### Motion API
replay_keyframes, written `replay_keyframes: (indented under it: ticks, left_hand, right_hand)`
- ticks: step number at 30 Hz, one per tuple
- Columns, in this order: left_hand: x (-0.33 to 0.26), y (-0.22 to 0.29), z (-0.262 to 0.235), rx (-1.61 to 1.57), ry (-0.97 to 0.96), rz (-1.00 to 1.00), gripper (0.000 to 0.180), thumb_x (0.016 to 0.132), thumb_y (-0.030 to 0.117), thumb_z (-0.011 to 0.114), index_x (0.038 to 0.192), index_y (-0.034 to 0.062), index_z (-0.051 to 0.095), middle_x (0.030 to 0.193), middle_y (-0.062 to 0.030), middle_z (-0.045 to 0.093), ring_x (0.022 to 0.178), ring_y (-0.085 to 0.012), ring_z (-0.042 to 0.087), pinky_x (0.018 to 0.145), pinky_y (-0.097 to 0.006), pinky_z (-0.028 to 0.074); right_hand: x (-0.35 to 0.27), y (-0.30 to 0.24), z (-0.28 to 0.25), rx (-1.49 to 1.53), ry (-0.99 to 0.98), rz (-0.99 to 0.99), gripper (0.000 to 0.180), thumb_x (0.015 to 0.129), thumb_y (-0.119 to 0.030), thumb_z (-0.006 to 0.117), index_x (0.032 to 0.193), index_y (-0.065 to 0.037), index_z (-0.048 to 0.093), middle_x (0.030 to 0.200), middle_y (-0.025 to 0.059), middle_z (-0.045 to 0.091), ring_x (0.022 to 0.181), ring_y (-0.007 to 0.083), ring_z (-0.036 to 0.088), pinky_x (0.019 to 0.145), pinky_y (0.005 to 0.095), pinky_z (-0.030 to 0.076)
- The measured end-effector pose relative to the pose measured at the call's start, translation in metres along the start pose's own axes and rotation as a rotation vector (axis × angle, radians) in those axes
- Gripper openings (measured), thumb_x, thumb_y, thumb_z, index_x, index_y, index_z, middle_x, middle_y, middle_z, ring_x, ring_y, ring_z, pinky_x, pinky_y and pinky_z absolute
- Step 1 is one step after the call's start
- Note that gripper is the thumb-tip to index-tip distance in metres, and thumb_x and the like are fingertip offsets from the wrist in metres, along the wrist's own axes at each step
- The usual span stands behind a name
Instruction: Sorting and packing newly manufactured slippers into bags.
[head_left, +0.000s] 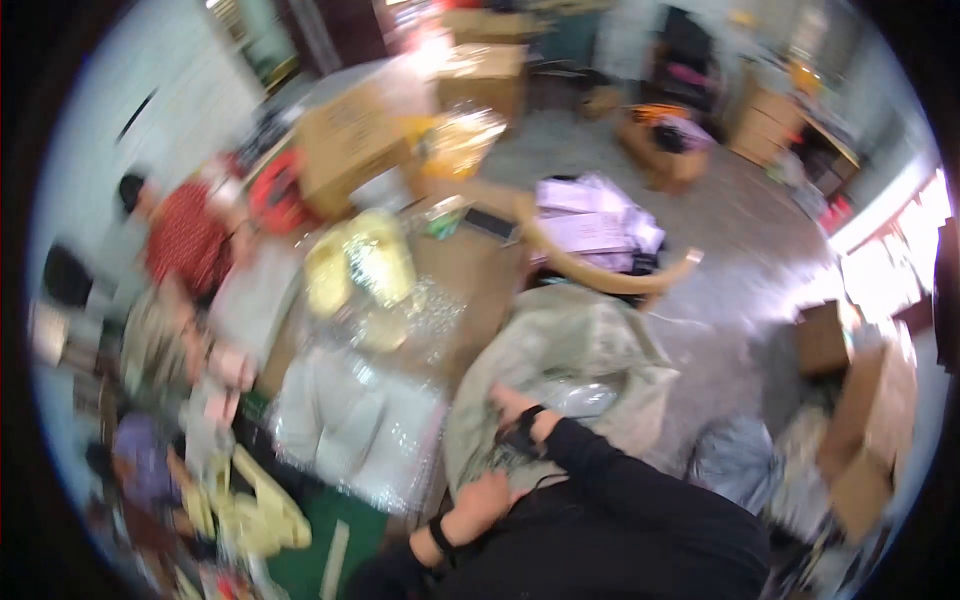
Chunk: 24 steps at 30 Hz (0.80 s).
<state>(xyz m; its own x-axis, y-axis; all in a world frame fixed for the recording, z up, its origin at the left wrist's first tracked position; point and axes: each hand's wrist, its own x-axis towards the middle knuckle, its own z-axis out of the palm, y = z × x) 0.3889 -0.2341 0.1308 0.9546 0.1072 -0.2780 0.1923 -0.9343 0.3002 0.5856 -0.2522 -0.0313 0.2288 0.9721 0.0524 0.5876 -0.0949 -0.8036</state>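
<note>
A large pale woven sack stands in front of me with its mouth wide. Inside it lies something wrapped in shiny clear plastic. My right hand, with a black band at the wrist, reaches over the sack's near left side; motion smears its fingers. Beneath that hand is a small dark patch that I cannot make out. Close to my body, my left hand has its fingers curled in at the sack's near edge. What it grips, if anything, is hidden.
Left of the sack, a table carries clear plastic-wrapped packs, yellow packs, a dark phone-like slab and a cardboard box. A person in red works across it. Lilac bundles lie beyond; cartons stand right.
</note>
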Motion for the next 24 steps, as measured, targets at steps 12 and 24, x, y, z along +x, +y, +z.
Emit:
replay_keyframes:
  ticks: [12,24]
  left_hand:
    - [-0.009,-0.035,0.005,-0.253,-0.004,-0.167,0.039,0.088,0.037,0.040,0.097,0.0024,0.055,0.103,-0.0307,0.048,0.057,-0.0347,0.058,0.048,-0.040,0.048]
    - [-0.012,-0.065,0.018,-0.094,0.073,-0.343,0.053,0.075,0.009,0.048,0.127,0.0040,0.036,0.111,-0.0240,0.050,0.057,-0.0277,0.060,0.042,-0.036,0.047]
  right_hand:
    - [0.096,0.046,-0.058,-0.094,0.324,0.662,0.039,0.080,-0.028,0.047,0.106,0.001,0.046,0.101,0.0262,0.053,0.095,0.0396,0.050,0.076,0.0425,0.043]
    - [0.266,-0.075,-0.043,0.144,0.655,0.359,0.066,0.075,-0.042,0.063,0.115,0.007,0.043,0.105,0.0211,0.053,0.095,0.0278,0.054,0.081,0.0363,0.042]
